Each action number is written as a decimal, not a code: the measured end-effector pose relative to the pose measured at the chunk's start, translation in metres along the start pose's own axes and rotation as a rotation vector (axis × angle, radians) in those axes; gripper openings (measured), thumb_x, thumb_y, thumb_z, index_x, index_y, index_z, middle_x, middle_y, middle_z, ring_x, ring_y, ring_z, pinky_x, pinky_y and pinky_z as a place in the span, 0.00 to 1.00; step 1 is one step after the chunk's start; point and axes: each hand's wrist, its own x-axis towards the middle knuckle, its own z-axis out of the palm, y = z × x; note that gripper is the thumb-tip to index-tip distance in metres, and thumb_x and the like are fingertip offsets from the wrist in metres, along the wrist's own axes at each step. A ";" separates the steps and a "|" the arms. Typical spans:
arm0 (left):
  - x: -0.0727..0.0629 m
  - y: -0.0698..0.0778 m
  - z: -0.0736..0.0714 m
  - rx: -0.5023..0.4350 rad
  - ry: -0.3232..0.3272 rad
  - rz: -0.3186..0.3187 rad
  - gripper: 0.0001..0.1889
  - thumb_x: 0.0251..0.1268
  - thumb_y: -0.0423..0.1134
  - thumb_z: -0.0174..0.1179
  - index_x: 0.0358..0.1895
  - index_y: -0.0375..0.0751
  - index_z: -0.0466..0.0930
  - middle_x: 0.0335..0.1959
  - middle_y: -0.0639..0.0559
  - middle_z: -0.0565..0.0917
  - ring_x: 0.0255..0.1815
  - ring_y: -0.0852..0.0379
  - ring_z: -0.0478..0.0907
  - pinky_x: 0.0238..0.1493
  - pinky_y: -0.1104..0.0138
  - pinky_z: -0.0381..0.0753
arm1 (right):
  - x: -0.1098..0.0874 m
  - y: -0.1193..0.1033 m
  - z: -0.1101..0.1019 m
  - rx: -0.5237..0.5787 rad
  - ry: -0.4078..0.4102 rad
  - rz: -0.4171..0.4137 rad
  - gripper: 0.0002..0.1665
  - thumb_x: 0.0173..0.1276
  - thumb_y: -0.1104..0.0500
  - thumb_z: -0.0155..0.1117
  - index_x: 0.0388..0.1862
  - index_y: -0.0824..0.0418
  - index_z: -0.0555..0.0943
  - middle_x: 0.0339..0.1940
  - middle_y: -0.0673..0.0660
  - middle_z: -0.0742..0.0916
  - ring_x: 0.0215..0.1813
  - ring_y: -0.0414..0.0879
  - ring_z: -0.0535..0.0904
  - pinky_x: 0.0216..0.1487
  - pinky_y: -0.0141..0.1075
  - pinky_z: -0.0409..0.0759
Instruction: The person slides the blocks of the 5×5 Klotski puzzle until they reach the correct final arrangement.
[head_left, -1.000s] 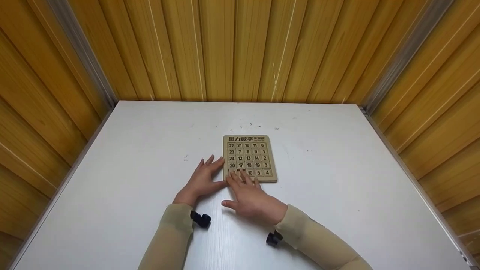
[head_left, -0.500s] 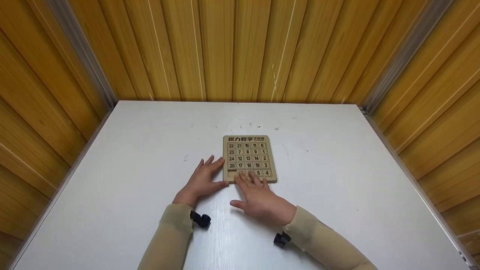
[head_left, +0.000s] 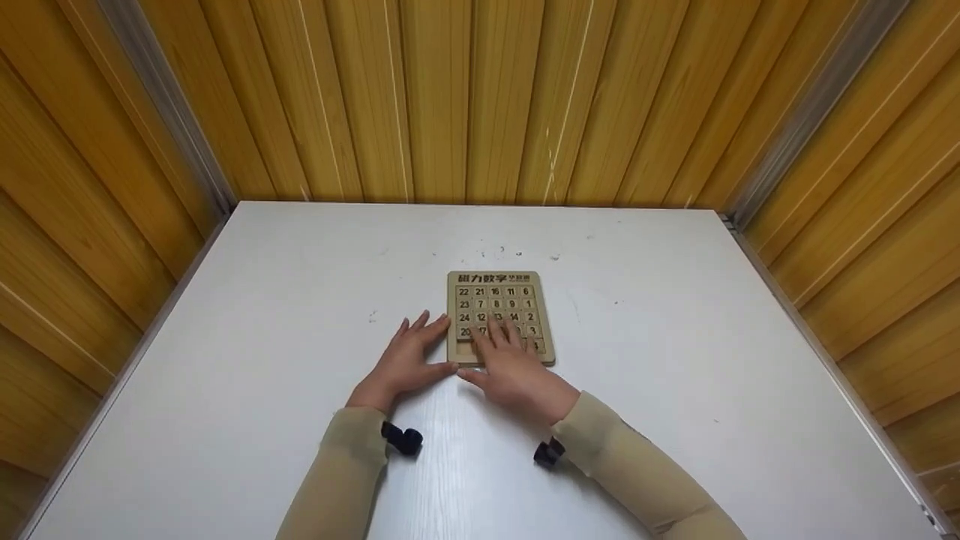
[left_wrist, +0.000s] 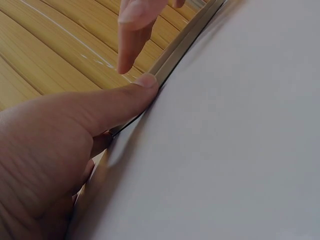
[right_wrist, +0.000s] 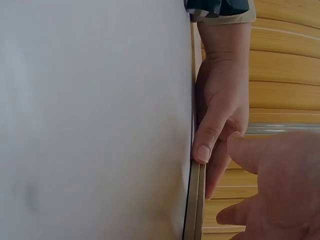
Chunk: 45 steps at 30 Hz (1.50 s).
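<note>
A wooden sliding number puzzle [head_left: 500,278] lies flat on the white table in the head view. Its square tiles bear printed numbers, and a vacant slot [head_left: 465,351] shows at its lower left corner. My left hand [head_left: 403,365] steadies the board, index finger against its left side and thumb at the front left corner. The left wrist view shows that thumb [left_wrist: 122,102] on the board's edge. Above the lower rows lies my right hand [head_left: 514,367], fingers spread and hiding several tiles; whether every fingertip touches is unclear. Its thumb is near the front edge.
The white table [head_left: 300,270] surrounds the puzzle, with small dark marks [head_left: 517,253] behind it. Yellow wood-look panels [head_left: 435,105] wall in the back and both sides. A small black device [head_left: 403,439] sits at each wrist.
My right hand first moved right along the bottom row, a tile shifting right and baring the lower left slot. Then it moved forward over the middle rows. The left hand stays put.
</note>
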 end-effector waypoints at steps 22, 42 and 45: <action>0.000 0.000 -0.002 -0.009 -0.006 0.025 0.45 0.58 0.53 0.73 0.78 0.43 0.65 0.79 0.50 0.68 0.86 0.45 0.52 0.88 0.48 0.38 | -0.002 0.000 0.006 -0.035 -0.047 0.001 0.50 0.75 0.29 0.51 0.86 0.48 0.49 0.88 0.61 0.42 0.87 0.64 0.31 0.83 0.70 0.35; -0.002 0.000 -0.001 -0.023 -0.008 0.007 0.46 0.60 0.57 0.71 0.79 0.44 0.64 0.80 0.50 0.67 0.86 0.45 0.51 0.88 0.47 0.39 | 0.022 0.005 -0.007 0.038 0.018 0.013 0.51 0.75 0.29 0.52 0.86 0.48 0.50 0.87 0.62 0.40 0.87 0.64 0.31 0.83 0.68 0.31; -0.001 0.000 -0.001 -0.019 -0.012 0.007 0.45 0.60 0.55 0.72 0.79 0.44 0.64 0.80 0.51 0.67 0.86 0.45 0.50 0.88 0.47 0.38 | 0.030 0.006 -0.007 0.037 0.015 0.022 0.50 0.75 0.30 0.53 0.86 0.48 0.50 0.87 0.63 0.40 0.87 0.65 0.31 0.83 0.69 0.31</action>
